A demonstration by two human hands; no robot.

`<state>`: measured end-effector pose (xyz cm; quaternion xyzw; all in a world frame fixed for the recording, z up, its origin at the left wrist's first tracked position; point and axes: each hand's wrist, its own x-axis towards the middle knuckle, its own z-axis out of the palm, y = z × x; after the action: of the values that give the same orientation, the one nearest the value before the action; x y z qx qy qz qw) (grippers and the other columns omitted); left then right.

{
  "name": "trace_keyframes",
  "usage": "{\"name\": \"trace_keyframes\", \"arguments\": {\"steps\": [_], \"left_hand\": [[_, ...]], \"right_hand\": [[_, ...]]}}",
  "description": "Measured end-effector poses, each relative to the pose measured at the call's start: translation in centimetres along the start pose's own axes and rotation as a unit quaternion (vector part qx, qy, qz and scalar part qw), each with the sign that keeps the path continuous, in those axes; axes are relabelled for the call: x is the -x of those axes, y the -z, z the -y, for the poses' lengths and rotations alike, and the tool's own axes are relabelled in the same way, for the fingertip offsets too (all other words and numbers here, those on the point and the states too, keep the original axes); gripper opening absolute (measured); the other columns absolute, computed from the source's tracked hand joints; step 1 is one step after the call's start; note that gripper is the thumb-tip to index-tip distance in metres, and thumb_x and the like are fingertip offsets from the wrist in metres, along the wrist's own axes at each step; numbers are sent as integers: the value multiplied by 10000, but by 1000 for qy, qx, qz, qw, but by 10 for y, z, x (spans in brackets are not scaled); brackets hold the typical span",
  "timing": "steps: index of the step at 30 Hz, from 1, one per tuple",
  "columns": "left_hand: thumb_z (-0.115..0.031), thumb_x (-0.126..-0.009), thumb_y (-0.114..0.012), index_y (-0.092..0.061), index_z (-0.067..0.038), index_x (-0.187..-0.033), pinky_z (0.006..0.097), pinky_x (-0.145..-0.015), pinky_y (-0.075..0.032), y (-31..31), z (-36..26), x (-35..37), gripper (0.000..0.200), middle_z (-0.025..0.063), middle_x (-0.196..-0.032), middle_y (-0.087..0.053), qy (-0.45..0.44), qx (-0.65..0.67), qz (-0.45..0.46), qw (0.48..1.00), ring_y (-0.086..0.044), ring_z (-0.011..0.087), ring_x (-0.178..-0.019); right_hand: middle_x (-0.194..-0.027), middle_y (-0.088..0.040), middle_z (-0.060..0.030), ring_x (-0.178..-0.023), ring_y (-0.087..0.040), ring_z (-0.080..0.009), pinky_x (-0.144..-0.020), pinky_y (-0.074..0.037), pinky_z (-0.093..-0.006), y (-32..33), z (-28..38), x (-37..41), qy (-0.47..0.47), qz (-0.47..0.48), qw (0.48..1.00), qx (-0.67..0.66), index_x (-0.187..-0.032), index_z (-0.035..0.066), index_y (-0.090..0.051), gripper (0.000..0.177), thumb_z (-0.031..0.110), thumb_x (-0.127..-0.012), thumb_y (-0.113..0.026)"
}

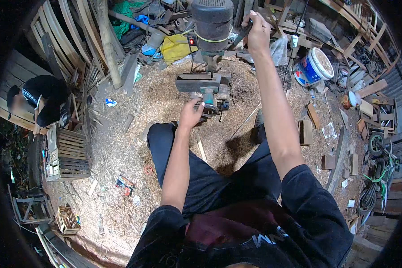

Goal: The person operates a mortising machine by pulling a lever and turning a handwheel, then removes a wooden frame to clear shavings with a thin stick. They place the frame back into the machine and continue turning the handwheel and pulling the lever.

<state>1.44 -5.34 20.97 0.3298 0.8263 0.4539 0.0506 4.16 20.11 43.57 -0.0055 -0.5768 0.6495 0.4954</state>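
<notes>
A drill-press-like machine with a dark cylindrical motor housing (212, 27) stands in front of me. Beneath the motor, a long piece of wood (198, 77) lies at the machine's metal clamp (196, 85). My left hand (191, 112) is closed on the rim of a round handwheel (210, 110) at the front of the machine. Raised at the upper right, my right hand (257, 32) wraps round the dark end of a lever (242, 36) that slopes down toward the machine. The drilling tip under the motor is too small to make out.
Wood shavings cover the ground (116, 152). At left another person (42, 100) bends beside a slatted crate (69, 154). A paint bucket (315, 67) stands at right, near wood blocks (306, 132) and a green bicycle (379, 178). A yellow sack (176, 48) lies behind the machine.
</notes>
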Motion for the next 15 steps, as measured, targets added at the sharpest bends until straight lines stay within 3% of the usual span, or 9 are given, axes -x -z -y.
{"name": "trace_keyframes", "arguments": {"steps": [15], "left_hand": [[-239,-891,-625,-648,11,-1119,381,-871,-493,2,-2,0,340,230,-1024,-679,7,5,6,1000,-659,335,-988]], "right_hand": [[-699,-523,0,-684,-456,-86,-643,-347,-247,5,-3,14,19,2,1000,3,-710,27,-553,273,172,-937,-511]]}}
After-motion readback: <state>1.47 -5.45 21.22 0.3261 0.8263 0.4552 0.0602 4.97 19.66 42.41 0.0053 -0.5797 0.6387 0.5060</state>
